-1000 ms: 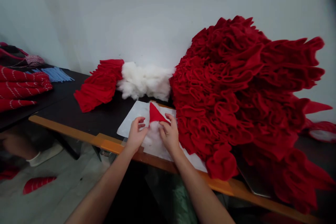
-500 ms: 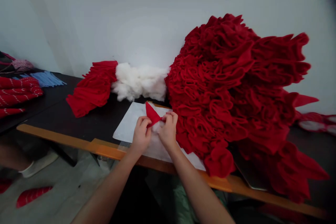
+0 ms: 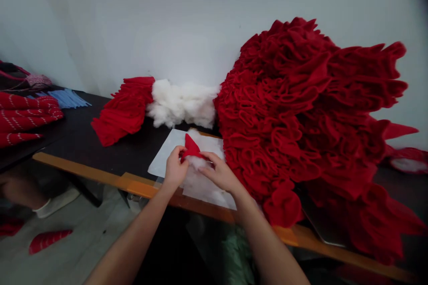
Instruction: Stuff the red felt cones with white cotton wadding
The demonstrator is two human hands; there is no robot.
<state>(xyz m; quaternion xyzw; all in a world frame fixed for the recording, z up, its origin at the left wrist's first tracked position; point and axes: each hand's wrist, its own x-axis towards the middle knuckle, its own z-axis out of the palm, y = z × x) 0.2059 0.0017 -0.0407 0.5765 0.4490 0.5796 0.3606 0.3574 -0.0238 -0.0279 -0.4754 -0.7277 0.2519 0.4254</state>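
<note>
Over the sheet of white paper, a small pointed red felt cone stands tip up between my hands. A tuft of white stuffing shows at its lower opening. My left hand pinches the cone's left edge between thumb and fingers. On the other side, my right hand has its fingertips on the cone's lower right rim, with the thumb below by the stuffing.
Behind the paper lies a heap of white fibre stuffing. A stack of red felt pieces sits left of it. A tall pile of red felt rises on the right. The table's wooden edge runs along the front.
The red cone has turned more upright and its opening has spread, showing more stuffing. My right hand has shifted from pinching its right corner to lying along its lower rim.
</note>
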